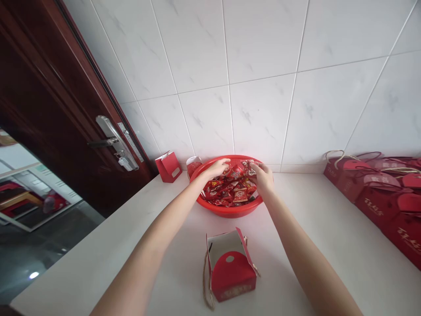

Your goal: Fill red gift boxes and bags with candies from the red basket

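Observation:
A red plastic basket [230,213] full of red-wrapped candies [240,194] stands against the tiled wall. Over its back left part, my left hand [219,168] has its fingers bent around something too small to name. My right hand [263,176] reaches in at the right rim, fingers closed on a red candy packet [249,167] with white print. Nearer to me, between my forearms, sits a red gift box [233,276] with its top open and rope handles at its sides; what shows of its inside is pale.
A small red paper bag [169,167] and another small red and white box [193,165] stand left of the basket. Several dark red gift boxes [378,206] line the counter's right side. A brown door [66,87] with a metal handle is at the left.

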The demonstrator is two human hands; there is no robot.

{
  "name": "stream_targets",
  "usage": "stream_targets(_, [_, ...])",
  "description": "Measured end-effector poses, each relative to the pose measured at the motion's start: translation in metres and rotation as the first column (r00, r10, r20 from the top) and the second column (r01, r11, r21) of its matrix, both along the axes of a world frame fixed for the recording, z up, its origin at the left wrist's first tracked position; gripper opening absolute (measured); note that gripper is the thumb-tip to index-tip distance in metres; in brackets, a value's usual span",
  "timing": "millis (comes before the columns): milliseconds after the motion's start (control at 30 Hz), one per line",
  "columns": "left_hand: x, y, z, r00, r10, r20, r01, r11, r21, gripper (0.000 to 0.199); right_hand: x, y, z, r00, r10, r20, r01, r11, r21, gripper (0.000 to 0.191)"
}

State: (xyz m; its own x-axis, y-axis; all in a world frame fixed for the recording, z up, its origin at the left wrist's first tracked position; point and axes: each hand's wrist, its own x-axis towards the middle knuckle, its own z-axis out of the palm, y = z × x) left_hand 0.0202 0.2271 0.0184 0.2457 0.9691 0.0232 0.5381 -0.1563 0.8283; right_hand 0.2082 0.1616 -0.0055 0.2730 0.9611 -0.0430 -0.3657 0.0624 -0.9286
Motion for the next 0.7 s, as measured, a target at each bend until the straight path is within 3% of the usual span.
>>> stream_targets(200, [-0.036, 0.004, 0.004, 0.967, -0.006, -0.253, -0.017, 0.996, -0.086, 0.010, -0.002, -0.002, 0.004, 0.999, 0.045, -0.024, -0.045, 0.999, 0.008, 0.028])
stream_targets(367, [-0.050, -0.003, -0.004, 0.912, -0.027, -0.410, -0.049, 0.983, -0.174, 0.037, -0.003, -0.004, 0.006, 0.998, 0.063, 0.000, -0.063, 0.998, 0.006, 0.024])
stream_targets(500, [-0.047, -0.005, -0.011, 0.922, 0.002, -0.388, -0.074, 0.982, -0.172, 0.047, -0.002, -0.006, 0.007, 0.996, 0.088, 0.023, -0.088, 0.996, 0.026, 0.024])
stream_targets(700, [-0.043, -0.012, -0.010, 0.981, 0.007, -0.196, -0.052, 0.973, -0.226, 0.020, -0.003, -0.007, 0.009, 0.995, 0.093, 0.025, -0.094, 0.995, 0.028, 0.023])
